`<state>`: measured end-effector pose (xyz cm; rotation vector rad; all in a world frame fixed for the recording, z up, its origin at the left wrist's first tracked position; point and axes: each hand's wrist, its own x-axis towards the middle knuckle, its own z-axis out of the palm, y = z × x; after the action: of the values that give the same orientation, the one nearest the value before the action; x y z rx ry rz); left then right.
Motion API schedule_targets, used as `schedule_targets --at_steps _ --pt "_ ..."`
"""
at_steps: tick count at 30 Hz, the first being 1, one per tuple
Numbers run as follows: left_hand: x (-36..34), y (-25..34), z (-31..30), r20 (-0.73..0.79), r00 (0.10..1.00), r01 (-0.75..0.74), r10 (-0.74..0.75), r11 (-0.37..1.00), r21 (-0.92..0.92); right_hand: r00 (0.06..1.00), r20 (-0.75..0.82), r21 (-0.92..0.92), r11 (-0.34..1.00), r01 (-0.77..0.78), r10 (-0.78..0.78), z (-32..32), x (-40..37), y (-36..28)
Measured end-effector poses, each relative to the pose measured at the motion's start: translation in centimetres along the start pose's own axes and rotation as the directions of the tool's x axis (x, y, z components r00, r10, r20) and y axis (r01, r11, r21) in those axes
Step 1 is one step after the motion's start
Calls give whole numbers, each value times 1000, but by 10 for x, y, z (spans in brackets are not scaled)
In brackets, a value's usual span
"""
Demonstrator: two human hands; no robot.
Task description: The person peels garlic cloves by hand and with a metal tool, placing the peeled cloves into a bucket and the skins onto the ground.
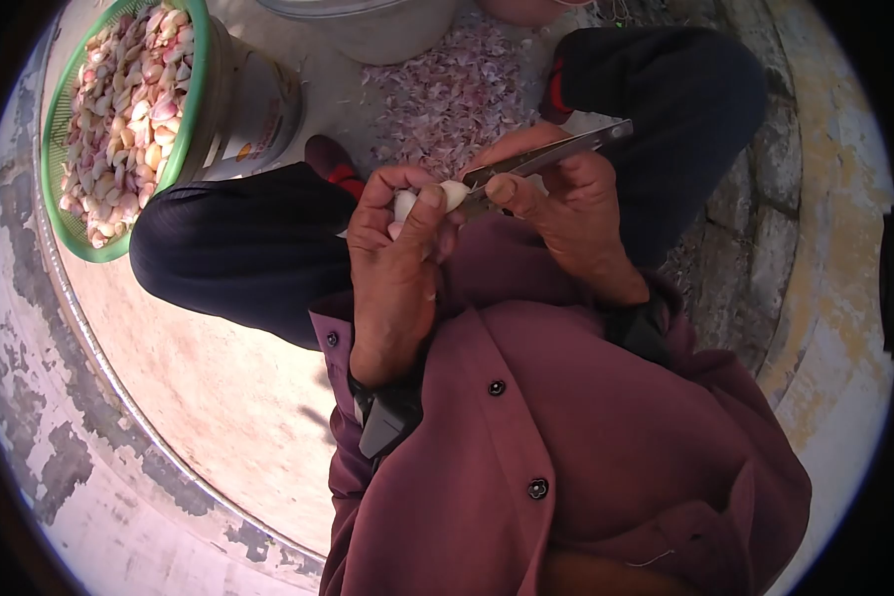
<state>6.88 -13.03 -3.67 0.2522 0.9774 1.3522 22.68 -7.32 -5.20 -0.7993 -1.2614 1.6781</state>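
Note:
In the head view, my left hand point(399, 248) is closed around a few pale garlic cloves. One peeled garlic clove point(454, 195) is pinched near the thumb tip and points to the right. My right hand point(578, 209) grips a knife point(548, 154) with a flat metal blade, its fingers wrapped round it and the thumb beside the clove. The knife's tip end lies right at the clove's end; whether it touches cannot be made out. Both hands are close together above my lap.
A green basket point(194, 119) heaped with unpeeled garlic cloves point(129, 119) rests on a bucket point(258, 109) at upper left. Garlic skins point(452, 94) litter the ground between my feet. A pale tub point(368, 30) and a reddish basin point(526, 8) stand beyond. My knees flank the hands.

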Motion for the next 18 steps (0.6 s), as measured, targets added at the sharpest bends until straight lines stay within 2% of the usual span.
schedule_targets --at_steps 3,6,8,11,13,18 --pt "0 -1 -4 -11 1000 12 -11 1000 27 999 -1 -24 999 40 -40 -1 0 1" --pt "0 2 -7 26 999 47 -47 999 25 1000 13 -49 999 -19 19 -4 -2 0" --pt "0 3 -8 51 996 78 -79 997 15 991 -23 68 989 -133 135 -3 -2 -3" --pt "2 -1 -11 62 994 83 -84 996 16 976 -46 108 972 -209 214 -1 0 -7" --pt "3 -4 -10 150 981 126 -120 991 -32 976 -64 111 974 -199 207 -4 0 -3" --pt "7 -5 -6 89 990 113 -106 991 -70 980 -101 138 978 -155 169 -4 1 -4"
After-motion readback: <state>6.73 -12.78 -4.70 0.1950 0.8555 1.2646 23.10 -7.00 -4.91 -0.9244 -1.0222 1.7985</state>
